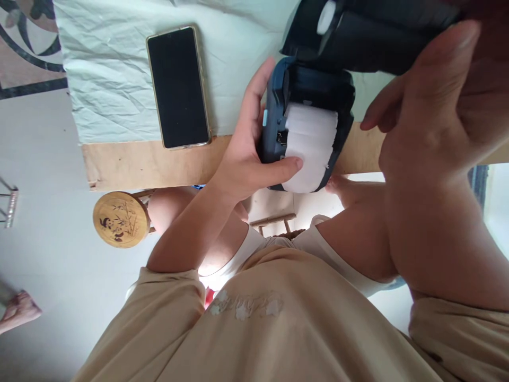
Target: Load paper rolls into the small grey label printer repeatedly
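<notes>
My left hand [246,154] grips a small dark blue label printer [310,87] from its left side, with the thumb pressed on the white paper roll [310,143] that sits in the open compartment. The printer is held at the table's near edge. My right hand [429,122] is close to the camera at the right and holds the printer's black lid [377,32], which is swung up above the body; the thumb lies against the lid and the fingers curl beneath it.
A black phone [177,87] lies screen-up on a pale green cloth [111,69] covering the wooden table [151,164]. Under the table's edge stands a round wooden stool [120,219] with a panda picture. Another person's foot [18,310] shows at lower left.
</notes>
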### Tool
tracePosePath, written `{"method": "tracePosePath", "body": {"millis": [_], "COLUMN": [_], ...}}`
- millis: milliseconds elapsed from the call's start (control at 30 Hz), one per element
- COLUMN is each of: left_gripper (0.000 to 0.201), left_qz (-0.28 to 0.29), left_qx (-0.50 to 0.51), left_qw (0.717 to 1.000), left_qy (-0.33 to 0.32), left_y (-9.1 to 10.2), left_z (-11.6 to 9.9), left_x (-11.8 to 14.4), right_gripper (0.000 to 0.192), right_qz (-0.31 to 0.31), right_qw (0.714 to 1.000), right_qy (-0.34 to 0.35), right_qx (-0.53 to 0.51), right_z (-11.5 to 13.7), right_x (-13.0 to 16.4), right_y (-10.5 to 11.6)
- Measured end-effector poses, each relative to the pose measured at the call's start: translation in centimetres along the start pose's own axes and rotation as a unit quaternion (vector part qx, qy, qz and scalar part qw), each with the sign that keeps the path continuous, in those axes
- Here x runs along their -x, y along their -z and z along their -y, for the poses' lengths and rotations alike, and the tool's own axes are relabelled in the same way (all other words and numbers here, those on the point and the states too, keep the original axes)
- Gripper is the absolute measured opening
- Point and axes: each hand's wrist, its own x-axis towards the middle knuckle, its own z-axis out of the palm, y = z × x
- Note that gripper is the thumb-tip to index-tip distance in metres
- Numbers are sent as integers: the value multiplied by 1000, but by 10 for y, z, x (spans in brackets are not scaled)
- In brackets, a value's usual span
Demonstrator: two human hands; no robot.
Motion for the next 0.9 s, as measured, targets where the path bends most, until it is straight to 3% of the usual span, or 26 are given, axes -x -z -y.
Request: {"method": "tracePosePath", "body": {"millis": [100, 200, 333, 633, 833, 900], "left_gripper": [115, 111, 110, 104, 127, 125], "left_qz": [-23, -43, -49, -44, -49, -54], "left_qx": [22, 33, 34, 62, 44, 45], "left_qw": [999, 996, 996, 995, 996, 995], "left_qy": [29, 69, 62, 62, 64, 77], "left_y": [-4, -9, -15, -15, -11, -11], "left_z": [-5, -15, -26, -28, -17, -18], "left_x": [2, 6, 8, 8, 3, 4], "right_gripper": [14, 19, 20, 19, 20, 19], "right_qz": [72, 121, 156, 201, 224, 212], "right_qw": [992, 987, 984, 978, 973, 976], "right_qy": [66, 48, 27, -9, -42, -49], "right_qx": [77, 92, 83, 63, 40, 20], "right_z": [5, 4, 1, 2, 2, 1], "right_x": [0, 1, 4, 5, 6, 7], "right_y": [4, 9, 10, 10, 8, 6]}}
